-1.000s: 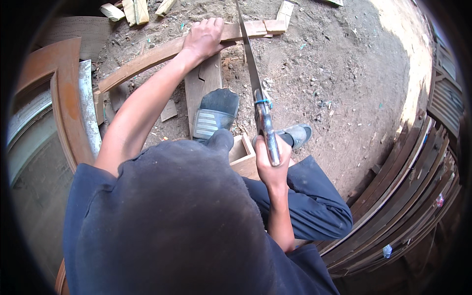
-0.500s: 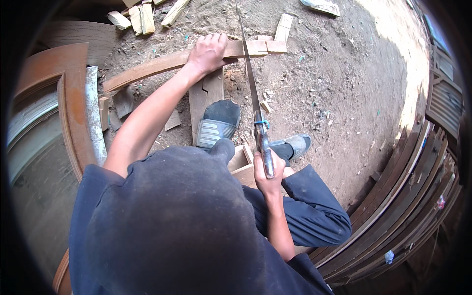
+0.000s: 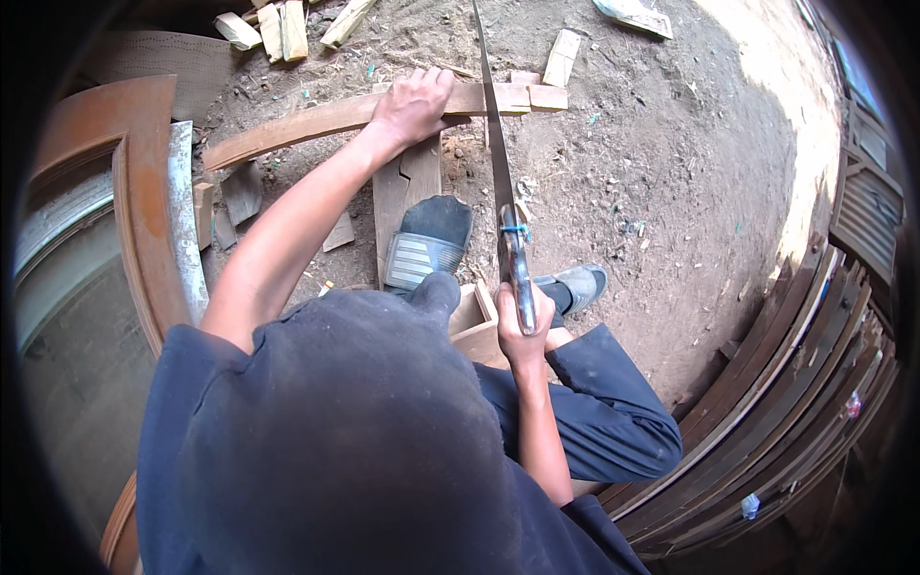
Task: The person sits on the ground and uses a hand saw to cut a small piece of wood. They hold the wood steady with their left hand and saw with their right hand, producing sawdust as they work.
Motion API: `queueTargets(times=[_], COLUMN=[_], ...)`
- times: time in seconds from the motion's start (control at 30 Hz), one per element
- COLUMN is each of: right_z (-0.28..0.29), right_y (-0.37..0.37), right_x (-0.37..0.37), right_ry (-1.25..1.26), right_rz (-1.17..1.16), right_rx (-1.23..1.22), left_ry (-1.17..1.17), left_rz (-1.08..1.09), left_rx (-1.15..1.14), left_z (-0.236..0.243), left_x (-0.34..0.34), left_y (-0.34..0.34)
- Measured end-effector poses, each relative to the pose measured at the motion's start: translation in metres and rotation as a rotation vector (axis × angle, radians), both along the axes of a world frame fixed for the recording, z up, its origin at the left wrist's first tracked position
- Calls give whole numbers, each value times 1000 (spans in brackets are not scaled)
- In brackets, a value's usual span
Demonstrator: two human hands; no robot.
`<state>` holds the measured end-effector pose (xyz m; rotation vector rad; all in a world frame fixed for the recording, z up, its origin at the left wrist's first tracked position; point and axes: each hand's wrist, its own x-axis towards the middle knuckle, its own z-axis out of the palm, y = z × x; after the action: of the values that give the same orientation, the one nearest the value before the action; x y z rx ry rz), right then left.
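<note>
My left hand (image 3: pixel 415 103) is closed over a curved piece of wood (image 3: pixel 297 129), holding it down across a flat board (image 3: pixel 406 182) on the ground. In my right hand (image 3: pixel 525 331) is the handle of a handsaw (image 3: pixel 499 158), with a blue tie where handle meets blade. The long blade points away from me and crosses the curved wood just right of my left hand. A cut line shows near the wood's right end, beside a small end block (image 3: pixel 548 98). My sandalled foot (image 3: pixel 426 244) rests on the flat board.
Offcuts (image 3: pixel 283 34) lie on the dirt at the far left, and another small block (image 3: pixel 563 56) beyond the wood. A brown wooden frame (image 3: pixel 149 201) with a pane stands at left. Long planks (image 3: pixel 767 383) are stacked at right. A wooden box (image 3: pixel 476 321) sits between my legs.
The saw has shifted slightly along its stroke, its handle a little higher in the picture. My left hand still presses the curved wood, which stays in place.
</note>
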<state>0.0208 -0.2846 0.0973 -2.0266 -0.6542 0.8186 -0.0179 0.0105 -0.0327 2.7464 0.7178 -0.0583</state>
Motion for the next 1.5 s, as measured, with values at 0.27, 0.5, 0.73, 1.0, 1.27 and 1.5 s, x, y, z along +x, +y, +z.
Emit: queueTargets(times=[0.27, 0.5, 0.73, 1.0, 1.27, 1.5], right_z=[-16, 6, -5, 14, -6, 13], right_y=[55, 10, 62, 30, 58, 15], right_x=[12, -8, -5, -20, 3, -13], right_ry=[113, -1, 82, -7, 17, -21], right_rz=[-94, -21, -109, -88, -92, -35], right_rx=[41, -6, 37, 21, 58, 7], left_ry=[-30, -176, -105, -118, -13, -70], left_rz=[5, -1, 10, 8, 64, 46], left_rx=[-46, 37, 3, -10, -54, -12], left_z=[3, -3, -2, 1, 5, 1], left_x=[-2, -5, -1, -2, 5, 1], left_y=[2, 0, 0, 2, 1, 4])
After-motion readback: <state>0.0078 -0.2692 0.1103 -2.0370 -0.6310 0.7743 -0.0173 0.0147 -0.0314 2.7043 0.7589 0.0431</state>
